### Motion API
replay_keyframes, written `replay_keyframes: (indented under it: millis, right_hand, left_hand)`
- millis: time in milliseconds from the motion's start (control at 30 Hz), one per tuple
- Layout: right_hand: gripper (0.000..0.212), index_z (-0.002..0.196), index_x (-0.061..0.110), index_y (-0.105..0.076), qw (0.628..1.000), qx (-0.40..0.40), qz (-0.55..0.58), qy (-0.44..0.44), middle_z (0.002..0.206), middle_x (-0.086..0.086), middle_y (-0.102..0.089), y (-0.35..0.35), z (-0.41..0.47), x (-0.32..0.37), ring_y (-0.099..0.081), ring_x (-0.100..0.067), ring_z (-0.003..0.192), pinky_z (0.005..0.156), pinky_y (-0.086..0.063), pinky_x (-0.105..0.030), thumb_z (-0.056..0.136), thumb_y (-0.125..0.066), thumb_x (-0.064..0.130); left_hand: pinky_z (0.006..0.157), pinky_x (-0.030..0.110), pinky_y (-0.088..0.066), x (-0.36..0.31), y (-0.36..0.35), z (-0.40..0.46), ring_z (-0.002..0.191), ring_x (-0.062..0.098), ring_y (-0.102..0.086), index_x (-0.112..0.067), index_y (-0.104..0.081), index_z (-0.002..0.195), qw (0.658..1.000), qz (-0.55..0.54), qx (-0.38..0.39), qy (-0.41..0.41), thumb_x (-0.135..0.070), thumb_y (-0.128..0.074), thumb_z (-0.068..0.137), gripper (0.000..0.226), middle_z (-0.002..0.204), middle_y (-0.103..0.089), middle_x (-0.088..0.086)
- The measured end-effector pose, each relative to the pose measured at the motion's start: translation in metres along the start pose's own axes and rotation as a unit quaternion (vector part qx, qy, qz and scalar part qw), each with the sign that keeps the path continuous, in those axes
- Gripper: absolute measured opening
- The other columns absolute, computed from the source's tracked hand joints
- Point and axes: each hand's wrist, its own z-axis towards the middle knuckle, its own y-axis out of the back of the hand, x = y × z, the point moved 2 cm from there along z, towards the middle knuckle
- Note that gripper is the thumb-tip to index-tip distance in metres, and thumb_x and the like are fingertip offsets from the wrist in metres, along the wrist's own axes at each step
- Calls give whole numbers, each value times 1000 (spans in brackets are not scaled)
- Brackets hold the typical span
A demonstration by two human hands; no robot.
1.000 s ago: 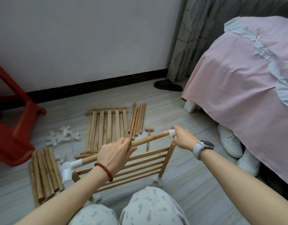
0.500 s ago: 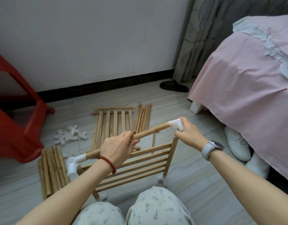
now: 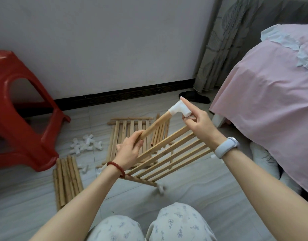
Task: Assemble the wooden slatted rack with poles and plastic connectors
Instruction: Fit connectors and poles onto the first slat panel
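My left hand [image 3: 129, 150] grips a wooden pole [image 3: 154, 127] that slants up to the right. A white plastic connector [image 3: 178, 108] caps the pole's upper end, and my right hand [image 3: 197, 122] holds that connector between fingers and thumb, index finger stretched along it. Below both hands a slatted wooden panel [image 3: 169, 159] hangs tilted, with a white connector [image 3: 161, 188] at its lower corner. A second slatted panel [image 3: 130, 129] lies flat on the floor behind. Loose white connectors [image 3: 86, 144] lie to the left, and a bundle of poles [image 3: 68, 180] lies near my left arm.
A red plastic stool [image 3: 23, 112] stands at the left. A bed with a pink cover [image 3: 268, 94] fills the right side, white shoes [image 3: 264, 159] beside it. A dark slipper [image 3: 195, 97] lies by the curtain. Short poles [image 3: 161, 132] lie next to the flat panel.
The pole and its right-end connector have risen and tilted steeply upward, lifting off the upright post. The slatted panel has tipped with it. My view has shifted slightly.
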Motion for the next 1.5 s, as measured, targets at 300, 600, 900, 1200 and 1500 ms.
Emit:
replay_keyframes:
  millis: [300, 600, 900, 1200, 1500]
  right_hand:
    - [72, 147, 33, -15, 979, 111, -163, 52, 103, -7, -47, -47, 8, 5, -52, -18, 88, 88, -48, -30, 92, -56, 15]
    - [85, 148, 31, -1, 909, 199, -350, 107, 80, 8, -57, -140, 1, -5, -56, -10, 70, 67, -48, -24, 88, -61, 33]
    - [27, 110, 30, -50, 868, 248, -419, 96, 83, 7, -59, -170, -3, -35, -55, -15, 73, 70, -47, -32, 91, -47, 49]
    - [36, 105, 27, -51, 847, 279, -437, 117, 64, 12, -46, -171, -2, -39, -44, -6, 55, 57, -38, -24, 90, -42, 59]
    - [42, 109, 29, -51, 854, 245, -441, 129, 58, 12, -41, -168, -7, -47, -39, -1, 52, 53, -30, -22, 89, -37, 63]
  left_hand:
    - [90, 24, -44, 20, 46, -21, 103, 15, -57, -25, -56, 107, 972, -206, 56, 95, 5, -39, 92, 37, 102, -63, 2]
    - [66, 21, -41, 8, 67, -26, 79, 2, -57, -28, -60, 87, 973, -197, -19, 116, -53, -38, 91, 33, 87, -62, -7]
    - [47, 4, -36, 55, 58, -41, 54, -8, -52, -19, -41, 73, 982, -70, -43, 171, -18, -36, 100, 28, 70, -44, -4]
    - [64, 32, -37, 63, 42, -23, 69, 26, -51, -11, -46, 61, 960, 93, -81, 250, -29, -19, 102, 52, 62, -49, 5]
    - [50, 29, -32, 69, 40, -34, 58, 19, -45, -14, -41, 59, 966, 85, -65, 236, -30, -27, 101, 47, 59, -46, 3]
